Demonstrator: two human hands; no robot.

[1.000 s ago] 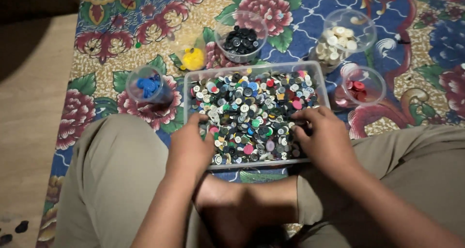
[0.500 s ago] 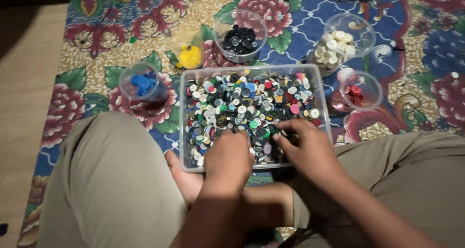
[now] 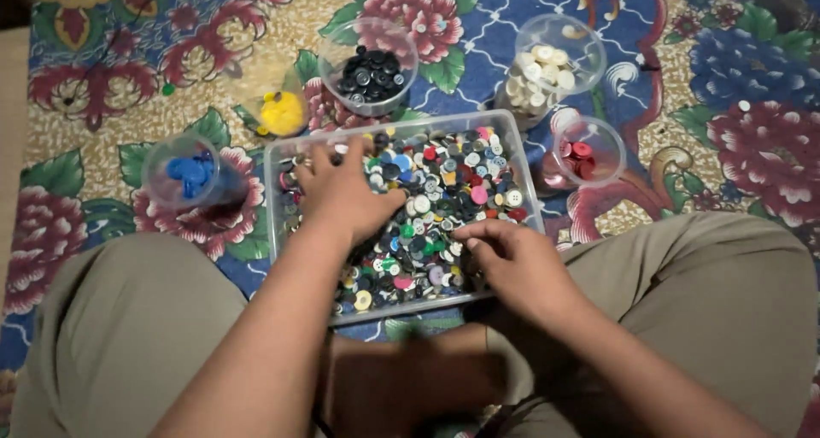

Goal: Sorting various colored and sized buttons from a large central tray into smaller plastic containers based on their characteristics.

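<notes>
A floral rug in red, blue and green covers the floor, and the person sits cross-legged on it, knees spread to either side.

From the head view, a clear rectangular tray lies between the knees, just in front of the feet, probably so both hands reach it without stretching. Its long axis runs left to right, and it is full of mixed buttons lying flat in many colours.

The left hand rests palm down on the buttons at the tray's far left, fingers spread apart and curled into the pile; I cannot tell whether it pinches one. The right hand sits at the near right edge, fingers drawn together on the buttons; any button held there is hidden.

Five clear cups ring the tray's far side, each with one colour, seemingly for keeping colours apart: blue, yellow, black, white, red.
</notes>
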